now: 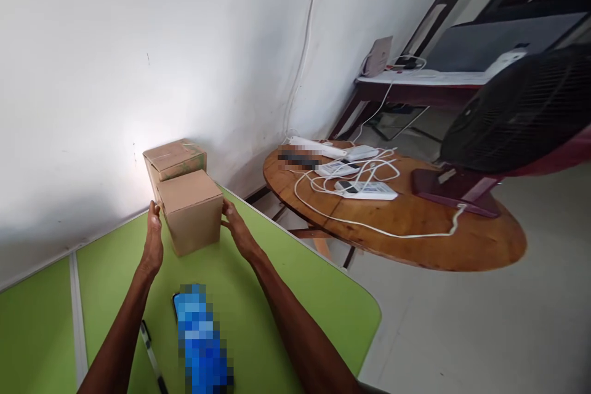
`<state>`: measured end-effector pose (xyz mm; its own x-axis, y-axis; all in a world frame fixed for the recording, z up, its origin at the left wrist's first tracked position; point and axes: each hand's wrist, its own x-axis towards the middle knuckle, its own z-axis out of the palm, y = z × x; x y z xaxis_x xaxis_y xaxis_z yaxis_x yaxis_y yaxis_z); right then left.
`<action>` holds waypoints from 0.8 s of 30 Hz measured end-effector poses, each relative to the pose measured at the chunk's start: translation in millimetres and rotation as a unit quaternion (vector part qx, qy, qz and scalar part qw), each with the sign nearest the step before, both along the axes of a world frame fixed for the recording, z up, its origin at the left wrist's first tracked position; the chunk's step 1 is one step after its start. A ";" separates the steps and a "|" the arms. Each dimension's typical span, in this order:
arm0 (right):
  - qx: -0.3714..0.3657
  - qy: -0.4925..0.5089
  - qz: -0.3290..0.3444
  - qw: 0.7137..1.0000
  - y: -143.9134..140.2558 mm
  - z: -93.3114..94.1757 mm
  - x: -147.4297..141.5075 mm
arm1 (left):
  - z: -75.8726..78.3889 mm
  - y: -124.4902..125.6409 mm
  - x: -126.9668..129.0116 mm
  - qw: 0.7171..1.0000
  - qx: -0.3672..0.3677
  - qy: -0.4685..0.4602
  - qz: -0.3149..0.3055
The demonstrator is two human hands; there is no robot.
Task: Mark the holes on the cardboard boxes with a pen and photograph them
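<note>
While both arms are reaching forward across the green worktop (pixel 286 295), the left hand (pixel 152 240) is lying flat and open against the left face of the front cardboard box (pixel 191 212), and the right hand (pixel 237 228) is spreading its fingers against the right face, so the box is being pressed between two open palms just left of the frame's centre. A second cardboard box (pixel 174 159), taped on top, is standing directly behind it, touching or nearly so, against the white wall (pixel 92 74). Judging from this, even pressure from both sides and level palms would be keeping the box from tilting or slipping. Lower in the frame, a phone (pixel 201 338) and a pen (pixel 152 357) are lying on the worktop between the forearms. At right, a round wooden table (pixel 415 228) is carrying power strips (pixel 364 189) and white cables, and a black fan (pixel 521 111) is standing at its far edge.
</note>
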<state>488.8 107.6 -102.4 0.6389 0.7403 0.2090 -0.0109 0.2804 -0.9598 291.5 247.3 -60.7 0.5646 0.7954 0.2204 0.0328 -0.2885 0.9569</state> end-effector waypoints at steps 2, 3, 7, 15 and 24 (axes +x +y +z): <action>-0.003 -0.015 0.071 0.997 0.7 1.5 -0.8 | -1.3 6.0 -2.1 1.000 -0.010 0.003 -0.028; -0.014 -0.016 0.088 0.996 2.1 3.0 -1.9 | -0.9 7.3 -4.1 0.999 -0.014 0.007 -0.042; -0.060 -0.001 0.088 0.994 5.7 13.8 -10.7 | 9.0 4.5 -17.6 0.996 -0.014 0.023 -0.079; -0.053 -0.068 0.081 0.993 -10.9 82.8 -59.1 | 66.8 -32.0 -102.5 0.998 0.055 0.005 -0.015; -0.023 0.026 0.235 0.971 -51.3 118.5 -195.2 | 117.1 -105.0 -245.4 0.981 0.080 0.083 0.156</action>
